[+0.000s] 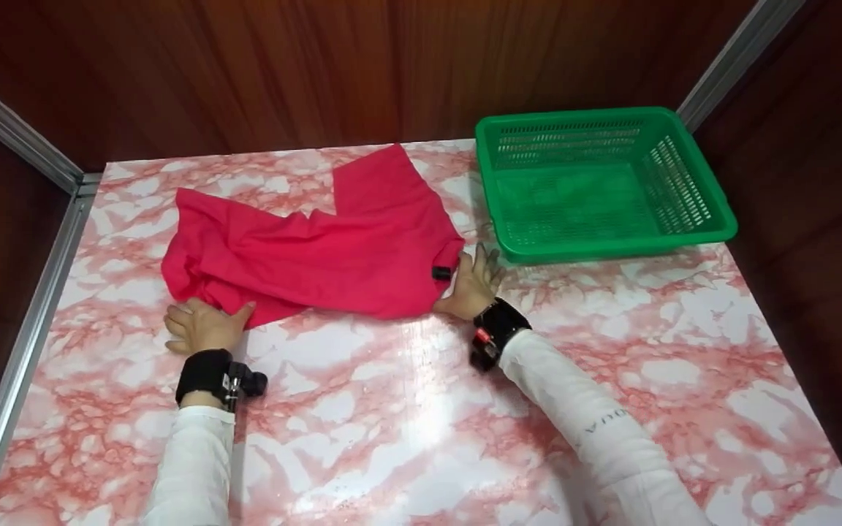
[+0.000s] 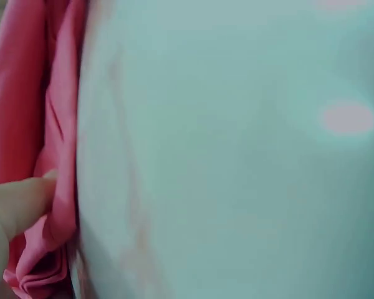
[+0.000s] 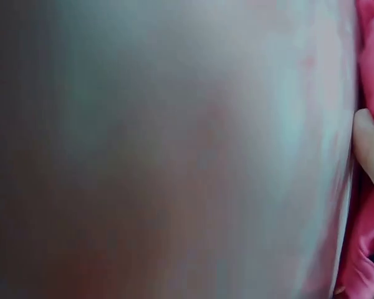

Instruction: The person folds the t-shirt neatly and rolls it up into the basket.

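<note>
A red T-shirt (image 1: 333, 256) lies sideways and wrinkled on the table, its collar with a black label to the right and one sleeve spread toward the back wall. At the shirt's bunched near-left edge, my left hand (image 1: 205, 326) rests with fingers spread. Its thumb touches the fabric in the left wrist view. Beside the collar, my right hand (image 1: 473, 283) has its fingers extended and its thumb by the shirt's near edge. Only that thumb (image 3: 371, 146) shows plainly in the right wrist view, against the red cloth.
A green plastic basket (image 1: 503, 212) with slotted sides stands at the back right, just beyond my right hand; nothing is seen in it. The table (image 1: 362, 438) has a red-and-white marbled top. Dark wooden panels (image 1: 282, 73) enclose it at the back and sides.
</note>
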### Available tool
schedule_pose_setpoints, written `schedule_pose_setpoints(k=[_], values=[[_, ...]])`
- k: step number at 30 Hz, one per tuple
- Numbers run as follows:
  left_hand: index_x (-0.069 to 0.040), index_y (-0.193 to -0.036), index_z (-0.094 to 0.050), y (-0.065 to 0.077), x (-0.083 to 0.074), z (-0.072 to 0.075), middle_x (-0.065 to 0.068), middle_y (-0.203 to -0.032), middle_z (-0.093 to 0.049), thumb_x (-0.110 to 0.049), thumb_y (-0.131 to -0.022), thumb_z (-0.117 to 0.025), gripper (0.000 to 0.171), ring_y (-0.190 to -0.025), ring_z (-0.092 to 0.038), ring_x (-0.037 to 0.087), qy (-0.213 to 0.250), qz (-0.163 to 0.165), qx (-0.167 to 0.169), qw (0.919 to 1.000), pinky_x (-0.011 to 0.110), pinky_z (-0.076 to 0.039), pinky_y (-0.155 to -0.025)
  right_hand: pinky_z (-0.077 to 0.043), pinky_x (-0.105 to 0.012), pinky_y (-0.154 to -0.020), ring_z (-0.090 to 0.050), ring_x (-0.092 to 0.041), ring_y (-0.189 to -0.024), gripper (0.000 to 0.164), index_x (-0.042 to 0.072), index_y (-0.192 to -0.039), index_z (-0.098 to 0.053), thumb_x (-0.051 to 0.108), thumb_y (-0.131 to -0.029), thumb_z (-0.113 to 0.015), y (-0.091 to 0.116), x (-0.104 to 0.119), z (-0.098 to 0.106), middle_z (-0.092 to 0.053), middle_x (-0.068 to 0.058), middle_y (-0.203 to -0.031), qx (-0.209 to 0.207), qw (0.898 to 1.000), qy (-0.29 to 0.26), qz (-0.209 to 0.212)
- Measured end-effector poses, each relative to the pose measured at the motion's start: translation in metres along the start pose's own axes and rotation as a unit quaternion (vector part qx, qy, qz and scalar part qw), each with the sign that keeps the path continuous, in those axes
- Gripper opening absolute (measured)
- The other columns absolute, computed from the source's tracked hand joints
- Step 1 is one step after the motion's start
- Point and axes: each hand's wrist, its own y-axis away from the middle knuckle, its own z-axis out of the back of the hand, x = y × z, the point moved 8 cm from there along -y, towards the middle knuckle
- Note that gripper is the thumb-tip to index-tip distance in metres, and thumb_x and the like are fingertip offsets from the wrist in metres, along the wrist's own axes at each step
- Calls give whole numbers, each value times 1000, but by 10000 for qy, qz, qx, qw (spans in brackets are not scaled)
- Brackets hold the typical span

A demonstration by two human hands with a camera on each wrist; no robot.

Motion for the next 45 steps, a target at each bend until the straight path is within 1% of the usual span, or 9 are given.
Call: schedule_pose_setpoints(k=[7, 17, 21, 29, 34, 38, 41, 43, 45], values=[[6, -126, -53, -10, 4, 10, 28, -143, -21, -56, -92, -43, 71, -132, -14, 41, 806, 429, -842, 9922, 57, -19, -101, 9, -63, -109, 12, -46, -140, 88, 2, -141, -33, 35, -71, -76, -14, 4, 3, 0, -25, -155, -7, 9987, -399, -309], [7, -119, -48, -20, -9, 18, 31, -120, -55, -24, -95, -49, 40, -119, -47, 46, 2334, 115, -1489, 9609, 45, -35, -103, -26, -35, -112, -32, -29, -137, 64, 5, -145, -30, 33, -92, -52, -27, 36, 8, -34, -17, -147, 83, 9606, -2771, 211], [6, -129, -39, -25, -9, 12, 29, -130, -50, -24, -94, -45, 46, -127, -42, 41, 2923, 480, -1170, 9479, 39, -32, -108, -31, -35, -110, -40, -28, -133, 56, 6, -141, -39, 37, -95, -46, -32, 42, 9, -42, -15, -144, 156, 9723, -2325, 185], [-3, -146, -29, -33, -6, 0, 7, -150, -33, -33, -95, -49, 63, -135, -31, 14, 4888, 1288, -565, 8610, 13, -24, -106, -40, -45, -98, -45, -36, -119, 36, -7, -114, -56, 8, -81, -56, -44, 47, 10, -56, -22, -123, 190, 9967, -481, 627], [-2, -148, -23, -39, -6, -2, 10, -154, -26, -46, -97, -38, 69, -139, -26, 16, 4731, 1421, -503, 8680, 17, -22, -110, -39, -49, -94, -37, -32, -125, 49, -1, -130, -52, 10, -82, -61, -48, 44, 6, -36, -14, -147, 52, 9971, 685, 336], [0, -140, -41, -60, 7, -6, 16, -146, -38, -52, -96, -39, 68, -133, -37, 22, 4505, 1449, -754, 8777, 26, -29, -110, -40, -48, -92, -41, -34, -120, 43, -2, -122, -59, 11, -81, -64, -49, 45, 8, -41, -15, -142, -360, 9913, 1203, 382], [-2, -117, -61, -82, 23, -17, 15, -112, -60, -49, -89, -58, 54, -101, -56, 21, 5098, 1394, -969, 8434, 25, -44, -90, -41, -49, -92, -43, -34, -118, 34, -2, -115, -64, 9, -83, -59, -49, 45, 8, -46, -17, -136, -518, 9888, 1322, 456], [-7, -109, -62, -84, 26, -21, 6, -84, -58, -43, -88, -63, 42, -73, -55, 15, 5679, 1505, -848, 8047, 24, -47, -68, -42, -49, -91, -43, -35, -117, 33, -3, -113, -65, 9, -84, -56, -49, 45, 7, -46, -17, -135, -506, 9888, 1294, 549], [-14, -109, -59, -77, 22, -23, -3, -71, -47, -37, -89, -63, 31, -54, -43, 10, 6369, 1707, -649, 7490, 21, -38, -51, -43, -49, -90, -43, -36, -115, 35, -5, -112, -65, 12, -84, -54, -50, 44, 8, -45, -18, -136, -484, 9897, 1173, 671]])
